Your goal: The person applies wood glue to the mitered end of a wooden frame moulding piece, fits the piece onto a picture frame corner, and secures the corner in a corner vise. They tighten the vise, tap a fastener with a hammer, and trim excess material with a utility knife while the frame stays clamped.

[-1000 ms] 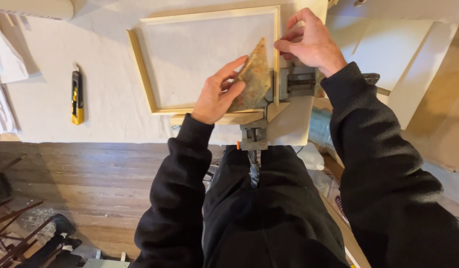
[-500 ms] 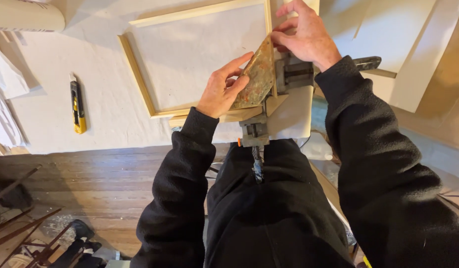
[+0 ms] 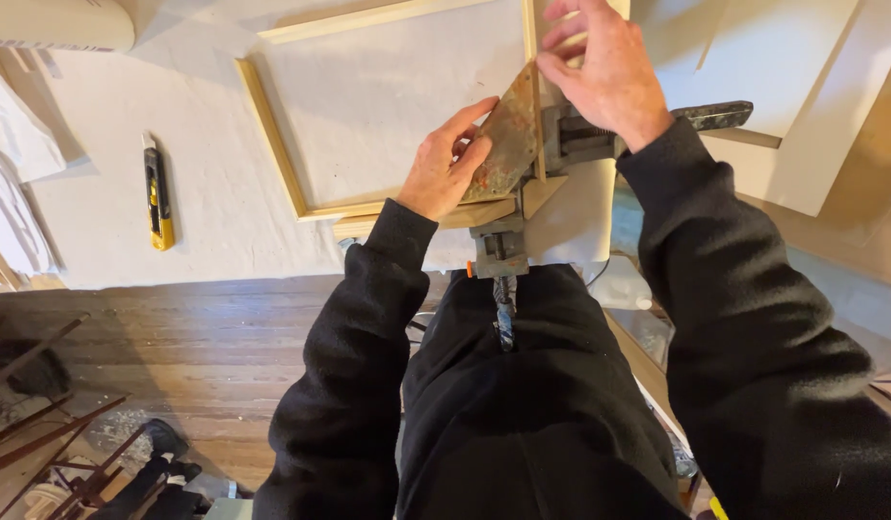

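Note:
A pale wooden frame (image 3: 272, 154) lies on a white cloth-covered table (image 3: 205, 241). Its near right corner sits in a grey metal corner clamp (image 3: 498, 250). My left hand (image 3: 450, 164) presses a rusty triangular metal square (image 3: 508, 144) into that corner. My right hand (image 3: 604, 72) rests on the frame's right rail just above the clamp, fingers curled over the wood. A screw handle (image 3: 503, 313) of the clamp points toward my body, and another handle (image 3: 710, 116) sticks out to the right.
A yellow and black utility knife (image 3: 157, 193) lies on the cloth to the left. White boards (image 3: 802, 106) lean at the right. Wooden floor (image 3: 176, 347) shows below the table edge, with dark metal parts (image 3: 41, 424) at the lower left.
The view has tilted so the frame and hands sit higher in the picture. Both hands stay at the clamped corner; the right hand has shifted slightly up the right rail.

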